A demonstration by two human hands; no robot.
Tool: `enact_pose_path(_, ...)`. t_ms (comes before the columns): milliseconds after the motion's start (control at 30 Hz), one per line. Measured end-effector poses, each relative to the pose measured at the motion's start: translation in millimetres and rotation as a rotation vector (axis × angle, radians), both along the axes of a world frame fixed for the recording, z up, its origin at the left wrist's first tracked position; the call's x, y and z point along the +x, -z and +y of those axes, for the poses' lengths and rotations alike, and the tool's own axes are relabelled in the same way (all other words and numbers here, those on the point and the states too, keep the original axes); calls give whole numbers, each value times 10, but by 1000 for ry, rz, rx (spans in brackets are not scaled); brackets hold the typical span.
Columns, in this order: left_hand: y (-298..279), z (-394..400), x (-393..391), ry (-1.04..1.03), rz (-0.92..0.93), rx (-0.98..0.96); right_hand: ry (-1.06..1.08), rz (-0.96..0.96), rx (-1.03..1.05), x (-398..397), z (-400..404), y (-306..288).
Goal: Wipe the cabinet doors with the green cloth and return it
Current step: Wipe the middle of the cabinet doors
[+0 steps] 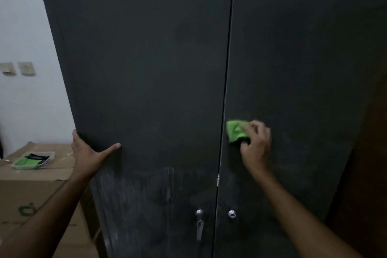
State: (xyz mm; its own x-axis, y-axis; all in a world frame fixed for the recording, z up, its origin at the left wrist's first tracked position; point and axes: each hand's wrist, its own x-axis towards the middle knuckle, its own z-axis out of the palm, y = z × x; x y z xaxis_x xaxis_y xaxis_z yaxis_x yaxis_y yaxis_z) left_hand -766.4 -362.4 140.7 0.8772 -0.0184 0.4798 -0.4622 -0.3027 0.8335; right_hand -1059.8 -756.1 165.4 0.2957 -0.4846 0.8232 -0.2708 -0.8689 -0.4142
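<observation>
Cabinet w/ two tall dark doors fills most of the view: left door (146, 69) and right door (293, 69), meeting at a thin vertical seam just right of centre.

Right hand (256, 144) is pressed vs the right door, close to the seam, about mid-height in frame. Its fingers are clamped on the green cloth (236, 131), which is bunched up and flat against the door surface; cloth sticks out up-left of the hand, almost at the seam. Hand is slightly blurred.

Left hand (89, 148) is spread open, empty, at the left door's outer edge: thumb lies flat on the door face pointing right, the other fingers wrap round the edge out of sight.

Lower part of left door shows pale streaks and smudges; upper areas look even and dark. Near the bottom, a metal lever handle (199, 224) hangs on the left door beside the seam, and a round metal knob or lock (231, 213) sits on the right door just across it.

At left, cardboard boxes (31, 195) stand beside the cabinet. On top: a clear tray (33, 160) w/ green and black items inside, can't tell what exactly. White wall (21, 27) behind, w/ two wall plates (17, 68).
</observation>
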Motion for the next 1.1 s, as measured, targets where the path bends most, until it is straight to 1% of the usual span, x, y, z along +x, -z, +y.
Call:
enact_pose_path(67, 37, -35, -92, -52, -28, 47, -66, 239, -86, -36, 116, 421)
enact_pose_path(100, 51, -62, -153, -93, -59, 75, -75, 310, -102, -118, 83, 583)
enact_pose_path(133, 59, -95, -228, -144, -105, 99, -68, 313, -71, -207, -3, 653)
enact_pose_path(200, 40, -192, -411, -241, -251, 142, 8, 146, 107, -316, -217, 562)
enact_pose_path(233, 18, -276, -521, -251, -343, 172, 63, 30, 192, -331, -302, 434)
enact_pose_path(267, 0, -392, -643, -217, -437, 209, 119, -75, 243, -313, -351, 290)
enact_pose_path(333, -34, -704, -905, -35, -601, 282, 152, -190, 251, -210, -312, 74)
enact_pose_path(367, -47, -883, -1041, 95, -668, 319, 120, -196, 222, -159, -238, 31)
enact_pose_path(400, -58, -1063, -1173, 244, -715, 370, 69, -147, 175, -122, -159, 48)
enact_pose_path(467, -85, -1413, -1421, 538, -754, 513, -15, 77, 53, -144, -63, 227)
enact_pose_path(500, -90, -1580, -1528, 645, -760, 583, -34, 188, -1, -203, -85, 334)
enact_pose_path(533, -78, -1737, -1618, 716, -763, 632, -31, 250, -22, -284, -151, 413)
enact_pose_path(567, -62, -1879, -1690, 753, -763, 658, -12, 242, 10, -374, -243, 434)
enact_pose_path(600, -44, -2003, -1752, 755, -768, 666, 26, 174, 84, -453, -343, 414)
enact_pose_path(667, 2, -2190, -1836, 691, -803, 664, 132, -10, 244, -564, -539, 276)
enact_pose_path(700, 38, -2263, -1858, 650, -820, 665, 181, -75, 279, -586, -617, 190)
enact_pose_path(767, 132, -2374, -1860, 579, -836, 674, 209, -157, 270, -547, -677, 69)
enact_pose_path(800, 189, -2425, -1844, 547, -841, 685, 186, -180, 251, -504, -642, 44)
enact_pose_path(833, 246, -2473, -1824, 512, -848, 705, 151, -155, 207, -453, -582, 77)
enact_pose_path(867, 299, -2515, -1807, 473, -857, 732, 110, -79, 141, -411, -513, 157)
enact_pose_path(933, 385, -2586, -1781, 405, -876, 764, 39, 159, 5, -440, -431, 371)
enact_pose_path(967, 419, -2615, -1770, 380, -884, 768, 33, 241, -26, -517, -472, 444)
enact_pose_path(1000, 449, -2640, -1761, 356, -893, 771, 50, 267, -21, -621, -559, 463)
enact_pose_path(1033, 476, -2666, -1754, 332, -903, 775, 87, 247, 33, -728, -677, 440)
enact_pose_path(1100, 523, -2704, -1743, 293, -911, 784, 200, 105, 216, -884, -904, 294)
